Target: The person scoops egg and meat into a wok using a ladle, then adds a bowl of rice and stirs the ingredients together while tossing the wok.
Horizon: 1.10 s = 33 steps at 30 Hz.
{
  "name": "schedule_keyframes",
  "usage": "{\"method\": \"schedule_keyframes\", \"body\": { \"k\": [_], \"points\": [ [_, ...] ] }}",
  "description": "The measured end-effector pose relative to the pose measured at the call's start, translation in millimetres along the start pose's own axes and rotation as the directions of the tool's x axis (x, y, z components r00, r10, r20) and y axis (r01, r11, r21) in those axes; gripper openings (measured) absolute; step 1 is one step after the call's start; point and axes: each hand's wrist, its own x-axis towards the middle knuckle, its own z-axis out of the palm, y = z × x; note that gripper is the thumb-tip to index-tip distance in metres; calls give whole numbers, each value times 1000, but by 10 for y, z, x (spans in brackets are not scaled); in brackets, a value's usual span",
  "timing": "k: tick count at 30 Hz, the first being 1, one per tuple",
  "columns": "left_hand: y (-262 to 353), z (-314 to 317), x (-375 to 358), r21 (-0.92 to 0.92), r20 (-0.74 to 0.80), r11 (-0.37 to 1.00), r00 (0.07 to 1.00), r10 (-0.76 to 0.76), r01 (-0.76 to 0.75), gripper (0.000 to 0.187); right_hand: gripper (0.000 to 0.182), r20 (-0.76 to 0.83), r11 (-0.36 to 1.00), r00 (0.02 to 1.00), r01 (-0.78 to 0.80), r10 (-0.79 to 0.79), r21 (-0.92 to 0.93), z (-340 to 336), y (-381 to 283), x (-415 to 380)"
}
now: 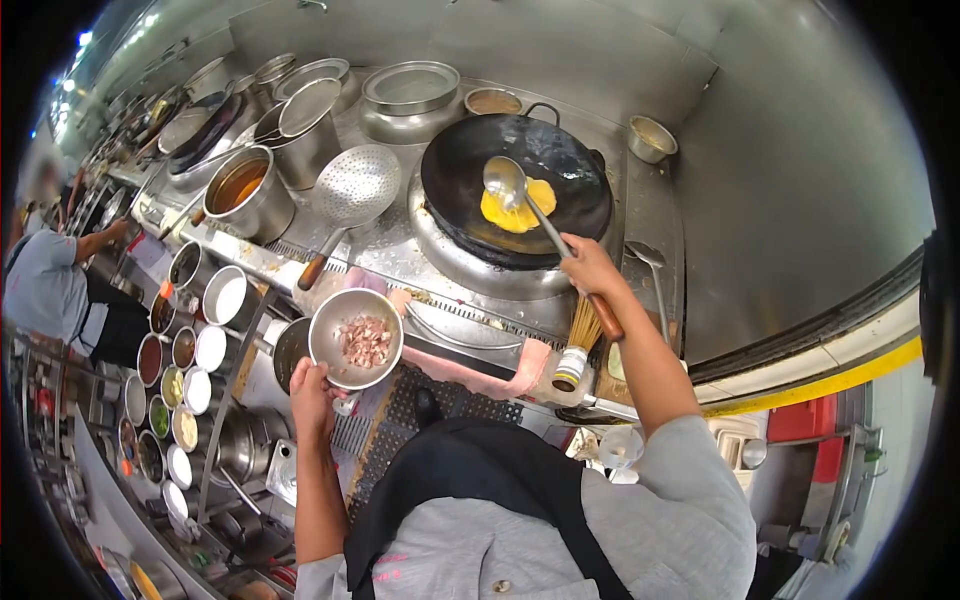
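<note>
My right hand (590,266) is closed round the handle of a long metal ladle (505,180). The ladle's bowl rests over yellow egg (519,212) in a large black wok (465,160), which sits on a round steel burner ring (440,250). My left hand (312,392) grips the rim of a steel bowl (392,335) with chopped pinkish meat (365,341) in it. This bowl is in front of the stove edge, left of the wok. Close by, a perforated skimmer (357,187) with a wooden handle lies on the steel counter.
A pot of brown liquid (237,185) stands at left. Several small tubs of ingredients (196,390) line a lower rack. A bamboo brush (578,345) and a spatula (646,254) lie right of the wok. A pink cloth (480,372) hangs along the front edge. Another person (55,280) stands far left.
</note>
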Motion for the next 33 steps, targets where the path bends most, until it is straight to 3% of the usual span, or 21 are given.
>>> {"method": "schedule_keyframes", "body": {
  "k": [2,3,6,7,9,10,11,14,17,21,27,30,33],
  "points": [
    [78,156,203,14,21,1000,1000,-13,13,10,55,-160,960,969,148,-189,-238,206,89,282],
    [140,238,285,18,39,1000,999,-11,10,10,60,-75,979,997,18,-34,-203,96,-257,178],
    [319,322,456,16,69,1000,998,-12,11,12,63,-153,949,988,-22,-27,-314,78,-294,-43],
    [363,325,513,28,68,999,997,-21,19,12,64,-243,904,931,161,-272,-395,159,85,-66],
    [379,291,662,28,70,999,997,-39,37,12,64,-92,994,994,-66,58,-83,-35,-100,-229],
    [382,284,755,13,89,999,995,-47,46,12,65,20,977,979,-205,204,65,-116,-183,-272],
    [391,282,844,3,112,998,992,-58,58,11,65,33,975,979,-205,203,88,-113,-63,-169],
    [465,434,1123,26,166,997,983,-82,79,10,65,-155,993,981,-119,117,-1,63,43,261],
    [408,589,1433,60,224,996,972,-76,64,10,65,-72,964,980,-165,183,209,277,-23,529],
    [424,679,1607,113,250,989,961,-118,92,12,63,79,933,971,-238,225,271,276,-532,-51],
    [484,572,1620,135,253,980,951,-174,144,15,64,-176,969,955,-224,241,108,269,-395,-601],
    [465,629,1658,147,280,979,944,-176,139,16,62,63,845,939,-333,339,419,257,-456,-532],
    [434,896,1712,171,314,978,934,-171,121,14,62,152,793,936,-350,318,498,319,-473,-146]
  ]
}}
